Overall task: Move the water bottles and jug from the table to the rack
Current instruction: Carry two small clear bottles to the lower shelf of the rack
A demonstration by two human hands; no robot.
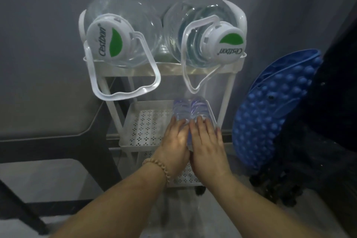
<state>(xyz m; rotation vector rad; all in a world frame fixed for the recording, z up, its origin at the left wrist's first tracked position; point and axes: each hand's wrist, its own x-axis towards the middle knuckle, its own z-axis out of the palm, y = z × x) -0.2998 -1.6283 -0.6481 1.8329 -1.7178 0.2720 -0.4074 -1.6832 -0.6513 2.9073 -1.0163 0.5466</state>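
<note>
A white three-tier rack [125, 137] stands against the grey wall. Two big clear jugs lie on their sides on its top shelf, white caps facing me: the left jug [123, 33] and the right jug [199, 31], each with a white carry handle hanging down. On the right side of the middle shelf lie two small clear water bottles side by side, the left bottle [180, 110] and the right bottle [200, 108]. My left hand [173, 141] rests over the left bottle and my right hand [208, 143] over the right one, fingers wrapped on them.
A blue knobbed plastic object [270, 114] leans to the right of the rack, with dark items [328, 121] behind and below it. A dark-framed table [48, 135] stands at the left. The rack's bottom shelf [189, 177] shows under my wrists.
</note>
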